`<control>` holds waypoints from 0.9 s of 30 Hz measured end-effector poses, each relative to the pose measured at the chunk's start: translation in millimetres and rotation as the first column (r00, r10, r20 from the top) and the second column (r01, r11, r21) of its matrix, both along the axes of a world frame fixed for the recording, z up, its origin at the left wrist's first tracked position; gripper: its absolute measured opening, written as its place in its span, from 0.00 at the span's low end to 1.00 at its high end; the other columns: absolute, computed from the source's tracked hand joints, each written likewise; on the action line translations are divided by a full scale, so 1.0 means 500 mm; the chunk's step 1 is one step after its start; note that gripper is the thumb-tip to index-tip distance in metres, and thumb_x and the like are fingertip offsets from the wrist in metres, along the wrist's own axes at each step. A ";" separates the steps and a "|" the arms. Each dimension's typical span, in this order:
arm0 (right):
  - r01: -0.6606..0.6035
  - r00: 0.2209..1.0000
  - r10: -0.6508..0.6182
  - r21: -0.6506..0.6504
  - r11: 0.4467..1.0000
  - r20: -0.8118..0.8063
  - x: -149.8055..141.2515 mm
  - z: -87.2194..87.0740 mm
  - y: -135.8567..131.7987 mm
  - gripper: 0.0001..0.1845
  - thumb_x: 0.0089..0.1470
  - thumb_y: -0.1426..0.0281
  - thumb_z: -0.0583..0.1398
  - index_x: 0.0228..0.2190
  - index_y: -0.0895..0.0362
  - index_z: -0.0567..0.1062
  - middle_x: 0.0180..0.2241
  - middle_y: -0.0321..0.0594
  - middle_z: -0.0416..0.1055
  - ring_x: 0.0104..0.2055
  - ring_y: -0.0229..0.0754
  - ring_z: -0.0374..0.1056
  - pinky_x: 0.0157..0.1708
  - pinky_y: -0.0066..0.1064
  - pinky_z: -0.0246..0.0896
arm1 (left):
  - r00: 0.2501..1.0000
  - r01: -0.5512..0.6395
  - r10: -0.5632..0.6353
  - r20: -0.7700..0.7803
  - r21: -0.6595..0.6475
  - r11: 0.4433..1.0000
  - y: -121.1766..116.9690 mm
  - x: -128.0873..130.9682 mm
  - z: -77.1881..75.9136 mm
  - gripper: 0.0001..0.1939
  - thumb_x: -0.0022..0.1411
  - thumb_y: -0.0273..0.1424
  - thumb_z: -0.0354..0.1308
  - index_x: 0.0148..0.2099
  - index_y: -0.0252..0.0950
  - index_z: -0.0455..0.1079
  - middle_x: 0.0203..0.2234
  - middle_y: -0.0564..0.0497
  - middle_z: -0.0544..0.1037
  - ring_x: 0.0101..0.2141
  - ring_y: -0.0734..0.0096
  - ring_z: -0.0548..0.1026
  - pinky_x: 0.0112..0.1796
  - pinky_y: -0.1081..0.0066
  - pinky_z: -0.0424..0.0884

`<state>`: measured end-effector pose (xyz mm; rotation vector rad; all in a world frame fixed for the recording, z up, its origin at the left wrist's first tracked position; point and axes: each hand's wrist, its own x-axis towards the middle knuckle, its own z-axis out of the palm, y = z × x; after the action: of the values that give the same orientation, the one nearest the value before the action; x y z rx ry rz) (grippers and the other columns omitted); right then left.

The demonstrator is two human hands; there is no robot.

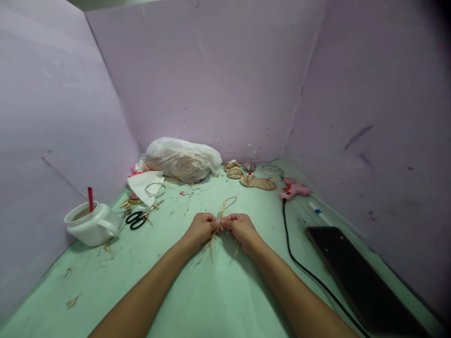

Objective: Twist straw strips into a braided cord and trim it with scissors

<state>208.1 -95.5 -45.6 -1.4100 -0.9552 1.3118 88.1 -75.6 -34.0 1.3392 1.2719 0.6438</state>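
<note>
My left hand [202, 228] and my right hand [240, 227] meet at the middle of the green table [218, 300], both pinched closed on thin tan straw strands [225, 205]. The strands stick up and away from my fingers and also hang down beneath them. My knuckles nearly touch.
A white mug with a red straw [92, 224] stands left. Black scissors [138, 218], a metal ring [155, 189] and white paper lie near a plastic bag of straw [181, 160]. Woven straw pieces [258, 182], a pink glue gun [293, 189] with black cord and a dark tablet [355, 277] lie right.
</note>
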 end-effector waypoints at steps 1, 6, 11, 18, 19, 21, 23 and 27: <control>0.013 1.000 -0.013 -0.003 1.000 0.002 -0.001 0.000 -0.001 0.04 0.34 0.74 0.58 0.13 0.61 0.69 0.12 0.33 0.62 0.14 0.29 0.48 0.17 0.26 0.40 | 1.000 0.010 -0.010 0.006 0.012 1.000 -0.002 -0.001 0.001 0.07 0.47 0.32 0.53 0.21 0.34 0.61 0.08 0.59 0.60 0.10 0.84 0.50 0.15 0.77 0.43; 0.059 0.998 -0.058 -0.019 0.998 0.027 -0.008 -0.004 -0.004 0.04 0.33 0.75 0.57 0.13 0.61 0.69 0.11 0.33 0.62 0.14 0.29 0.48 0.16 0.26 0.39 | 0.999 0.039 -0.040 0.011 0.079 0.996 -0.003 -0.005 0.000 0.08 0.46 0.33 0.53 0.20 0.34 0.61 0.08 0.60 0.57 0.12 0.83 0.50 0.16 0.78 0.46; 0.090 0.996 -0.089 -0.021 0.996 0.028 -0.011 -0.007 -0.003 0.04 0.34 0.75 0.57 0.13 0.60 0.69 0.09 0.29 0.57 0.13 0.29 0.46 0.16 0.26 0.38 | 0.999 0.009 0.001 -0.053 0.183 0.983 0.006 -0.012 -0.013 0.07 0.45 0.31 0.53 0.20 0.33 0.64 0.11 0.58 0.61 0.15 0.81 0.54 0.19 0.77 0.51; 0.152 0.986 -0.154 -0.030 0.988 -0.061 -0.016 -0.006 -0.005 0.02 0.34 0.73 0.57 0.16 0.59 0.69 0.12 0.31 0.61 0.14 0.29 0.47 0.16 0.25 0.38 | 0.959 0.006 0.135 -0.249 0.494 0.869 -0.039 -0.006 0.001 0.08 0.51 0.31 0.52 0.24 0.35 0.69 0.21 0.49 0.71 0.25 0.70 0.66 0.28 0.72 0.56; 0.159 0.984 -0.161 -0.040 0.987 -0.081 -0.017 -0.005 -0.005 0.03 0.34 0.72 0.58 0.16 0.59 0.68 0.12 0.31 0.61 0.14 0.29 0.47 0.15 0.25 0.38 | 0.939 0.083 0.122 -0.321 0.555 0.827 -0.049 -0.004 0.001 0.08 0.52 0.30 0.52 0.26 0.35 0.70 0.22 0.48 0.72 0.25 0.68 0.67 0.29 0.71 0.56; 0.161 0.978 -0.168 -0.064 0.985 -0.125 -0.016 -0.003 -0.006 0.05 0.34 0.69 0.58 0.17 0.59 0.67 0.12 0.30 0.60 0.14 0.29 0.47 0.15 0.25 0.38 | 0.868 0.279 0.089 -0.488 0.629 0.726 -0.067 0.000 -0.004 0.09 0.55 0.28 0.49 0.30 0.35 0.71 0.25 0.45 0.73 0.25 0.66 0.68 0.28 0.70 0.56; 0.147 0.972 -0.161 -0.089 0.985 -0.169 -0.014 0.000 -0.006 0.07 0.34 0.67 0.59 0.17 0.58 0.66 0.11 0.29 0.58 0.13 0.29 0.46 0.15 0.25 0.38 | 0.797 0.442 0.024 -0.604 0.609 0.659 -0.081 0.001 -0.007 0.11 0.54 0.24 0.47 0.34 0.34 0.72 0.26 0.42 0.74 0.25 0.64 0.70 0.27 0.70 0.57; 0.112 0.964 -0.138 -0.125 0.986 -0.229 -0.005 0.003 -0.004 0.10 0.35 0.66 0.59 0.15 0.58 0.63 0.09 0.27 0.53 0.12 0.28 0.43 0.14 0.25 0.35 | 0.857 0.419 -0.068 -0.511 0.612 0.670 -0.074 -0.006 0.023 0.09 0.54 0.27 0.49 0.30 0.35 0.71 0.25 0.44 0.75 0.26 0.65 0.71 0.28 0.70 0.60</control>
<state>205.4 -97.5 -44.1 -1.3375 -0.6325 1.4183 85.1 -112.6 -22.3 2.3948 1.1874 0.6746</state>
